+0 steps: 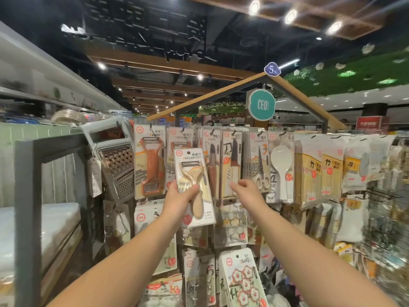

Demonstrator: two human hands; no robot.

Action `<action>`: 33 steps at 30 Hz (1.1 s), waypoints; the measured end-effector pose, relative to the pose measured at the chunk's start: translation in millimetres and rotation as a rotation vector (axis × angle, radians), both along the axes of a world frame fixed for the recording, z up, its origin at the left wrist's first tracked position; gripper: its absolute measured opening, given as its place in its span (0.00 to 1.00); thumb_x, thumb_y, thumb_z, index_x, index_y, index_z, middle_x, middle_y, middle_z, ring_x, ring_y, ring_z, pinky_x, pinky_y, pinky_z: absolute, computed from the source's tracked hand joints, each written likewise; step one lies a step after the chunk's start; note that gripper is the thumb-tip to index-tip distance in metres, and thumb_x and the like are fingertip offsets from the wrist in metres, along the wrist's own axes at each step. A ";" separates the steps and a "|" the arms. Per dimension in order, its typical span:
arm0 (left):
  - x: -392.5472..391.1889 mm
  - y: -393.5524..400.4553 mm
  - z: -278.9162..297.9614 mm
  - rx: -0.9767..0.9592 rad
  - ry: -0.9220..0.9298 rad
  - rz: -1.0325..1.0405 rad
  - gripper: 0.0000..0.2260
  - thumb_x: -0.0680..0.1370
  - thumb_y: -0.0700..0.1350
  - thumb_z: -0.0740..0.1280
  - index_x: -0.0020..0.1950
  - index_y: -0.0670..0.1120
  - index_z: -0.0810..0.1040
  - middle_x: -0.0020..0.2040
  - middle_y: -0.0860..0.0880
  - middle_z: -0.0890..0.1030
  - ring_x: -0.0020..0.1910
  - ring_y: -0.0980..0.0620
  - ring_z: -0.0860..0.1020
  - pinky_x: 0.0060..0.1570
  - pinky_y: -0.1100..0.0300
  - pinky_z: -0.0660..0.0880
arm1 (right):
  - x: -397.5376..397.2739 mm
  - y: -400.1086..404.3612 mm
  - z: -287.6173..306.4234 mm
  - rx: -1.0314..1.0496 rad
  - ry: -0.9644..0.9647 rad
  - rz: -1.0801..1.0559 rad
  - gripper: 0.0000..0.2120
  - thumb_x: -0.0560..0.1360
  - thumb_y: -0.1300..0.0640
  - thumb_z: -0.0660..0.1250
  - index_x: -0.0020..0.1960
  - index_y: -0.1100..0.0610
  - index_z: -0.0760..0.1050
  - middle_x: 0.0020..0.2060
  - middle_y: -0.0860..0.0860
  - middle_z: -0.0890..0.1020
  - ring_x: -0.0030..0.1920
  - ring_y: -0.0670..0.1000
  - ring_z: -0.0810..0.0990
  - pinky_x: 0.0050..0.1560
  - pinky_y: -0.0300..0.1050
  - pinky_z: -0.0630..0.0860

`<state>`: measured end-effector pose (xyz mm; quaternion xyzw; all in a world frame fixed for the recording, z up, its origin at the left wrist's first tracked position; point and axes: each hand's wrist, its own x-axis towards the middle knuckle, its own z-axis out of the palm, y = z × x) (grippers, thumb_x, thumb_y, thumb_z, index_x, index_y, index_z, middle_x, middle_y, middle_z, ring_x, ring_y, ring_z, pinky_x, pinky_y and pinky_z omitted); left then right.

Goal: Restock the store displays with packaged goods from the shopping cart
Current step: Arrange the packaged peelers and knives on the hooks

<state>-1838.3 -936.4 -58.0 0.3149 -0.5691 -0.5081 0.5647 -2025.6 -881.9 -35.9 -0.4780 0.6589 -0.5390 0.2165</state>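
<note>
My left hand (180, 196) grips a carded beige peeler pack (194, 187) by its lower left side and holds it up in front of the hanging display. The pack's hang hole is just below a row of peeler packs (178, 140) on their hook. My right hand (244, 191) is raised beside the pack, a little to its right, with fingers loosely curled and holding nothing. It hovers in front of the hanging knife packs (231, 165). An orange peeler pack (149, 161) hangs to the left.
A metal box grater (116, 160) hangs at the left end of the rack beside a grey frame (26, 173). Scissors (260, 162), a white rice paddle (281, 167) and bamboo goods (318, 173) hang to the right. Sticky hook packs (241, 282) fill the lower rows.
</note>
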 end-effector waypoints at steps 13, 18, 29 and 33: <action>-15.8 3.2 -10.3 0.061 0.010 -0.033 0.11 0.79 0.42 0.69 0.60 0.49 0.74 0.55 0.47 0.83 0.53 0.49 0.82 0.58 0.50 0.76 | 35.8 5.7 -37.0 0.136 -0.326 0.462 0.06 0.82 0.55 0.63 0.55 0.56 0.76 0.43 0.51 0.85 0.40 0.48 0.84 0.38 0.44 0.80; -19.5 -1.1 -12.4 0.076 -0.011 -0.048 0.12 0.78 0.45 0.70 0.60 0.49 0.75 0.55 0.47 0.84 0.55 0.46 0.82 0.61 0.44 0.75 | 35.4 0.4 -39.9 0.081 -0.392 0.410 0.07 0.83 0.56 0.61 0.55 0.57 0.77 0.40 0.52 0.84 0.35 0.49 0.83 0.32 0.42 0.78; -10.7 -5.2 -12.7 0.098 0.009 -0.017 0.20 0.80 0.47 0.68 0.69 0.43 0.70 0.60 0.46 0.80 0.55 0.50 0.79 0.55 0.55 0.72 | 27.5 -16.1 -42.7 -0.072 -0.396 0.255 0.07 0.83 0.55 0.61 0.56 0.54 0.77 0.51 0.56 0.85 0.50 0.57 0.84 0.49 0.54 0.80; 9.2 -11.5 -17.1 0.137 0.044 0.037 0.17 0.81 0.48 0.65 0.68 0.44 0.68 0.61 0.46 0.78 0.54 0.53 0.76 0.62 0.53 0.68 | 9.3 -16.2 -41.9 -0.102 -0.304 0.123 0.07 0.83 0.54 0.60 0.53 0.50 0.78 0.52 0.54 0.85 0.54 0.57 0.83 0.59 0.64 0.77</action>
